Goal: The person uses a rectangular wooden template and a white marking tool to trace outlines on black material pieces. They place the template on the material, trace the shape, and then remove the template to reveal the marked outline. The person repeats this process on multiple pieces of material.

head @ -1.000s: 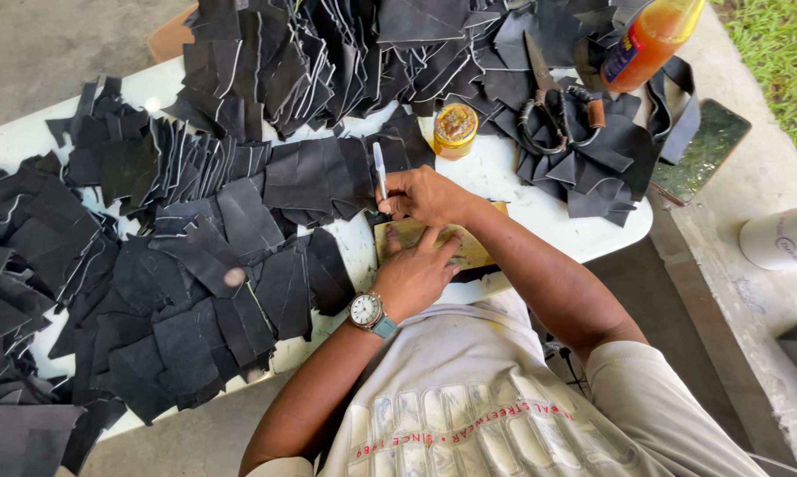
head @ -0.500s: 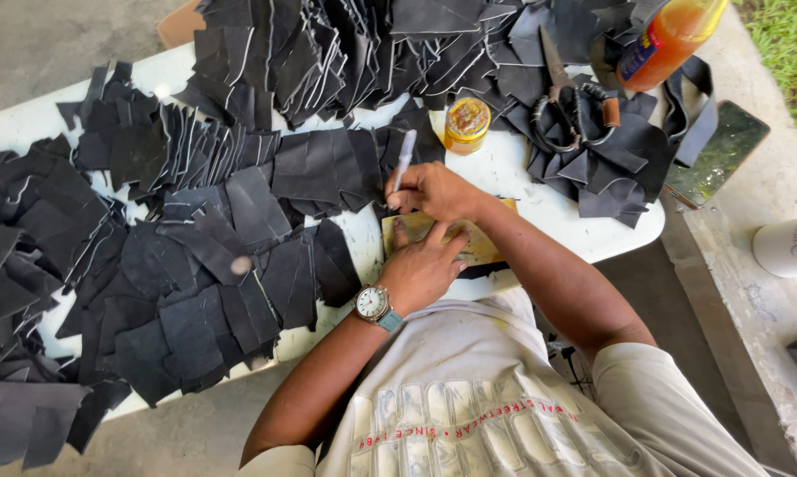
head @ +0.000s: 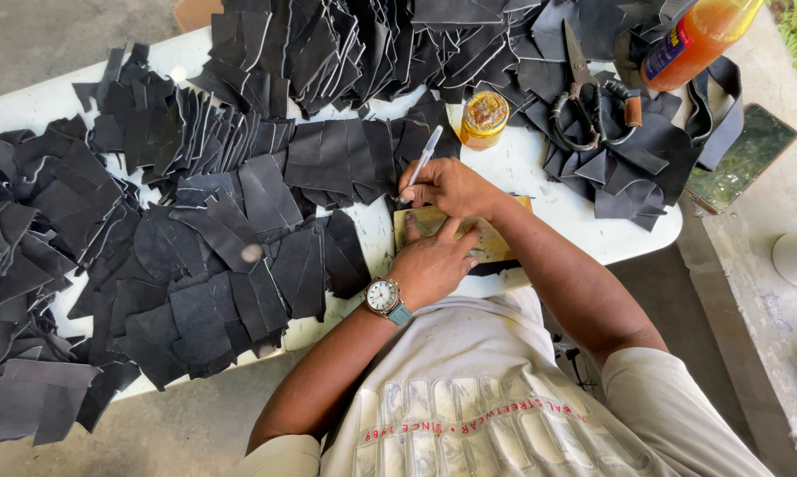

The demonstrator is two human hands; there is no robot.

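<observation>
I see a tan card shape [head: 482,237] lying flat at the near edge of the white table [head: 540,177], with a dark piece under it; my left hand [head: 434,265] presses down on it with fingers spread flat, so it cannot slide; my right hand [head: 447,185] pinches a white pen [head: 423,159] with its tip at the card's edge, good for drawing round it; black cut pieces [head: 239,230] are piled all about, with a small yellow jar [head: 484,119] and scissors [head: 584,97] close by.

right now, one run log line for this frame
left hand: flat on tan template | right hand: holding pen, tip at template edge | around: black leather pieces
</observation>
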